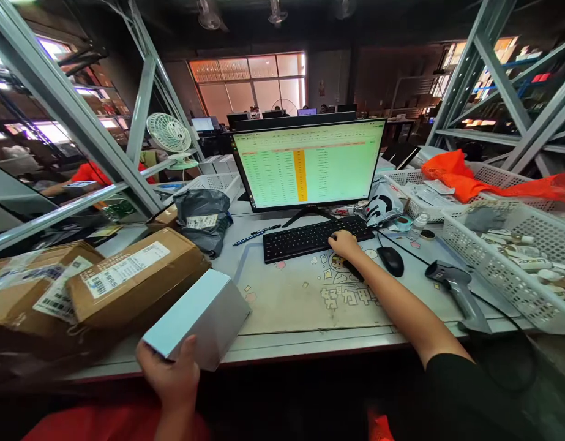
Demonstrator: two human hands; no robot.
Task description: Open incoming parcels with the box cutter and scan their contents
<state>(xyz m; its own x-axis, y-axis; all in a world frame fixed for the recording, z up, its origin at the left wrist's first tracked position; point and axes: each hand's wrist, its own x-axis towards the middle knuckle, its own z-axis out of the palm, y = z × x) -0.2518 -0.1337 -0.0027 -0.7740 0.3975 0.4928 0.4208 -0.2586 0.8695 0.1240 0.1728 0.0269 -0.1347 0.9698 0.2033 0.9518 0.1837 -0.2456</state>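
My left hand (174, 373) is closed around the lower end of a white box (209, 312), tilted above the table's front edge. The thumb lies on the box's side; some fingers are hidden beneath it. My right hand (345, 245) rests on the black keyboard (305, 240), its fingers curled in and a fingertip on the keys. No object shows in it. Behind the keyboard stands a monitor (310, 165) with a table of rows and one orange column. A black mouse (391, 261) lies right of the hand, and a grey barcode scanner (459, 294) farther right.
Brown cardboard boxes (139, 275) with labels and a dark plastic parcel (203, 220) crowd the left side. Pens (255, 234) lie left of the keyboard. White baskets (507, 263) with small items line the right. Metal frame posts (66, 92) rise at both sides.
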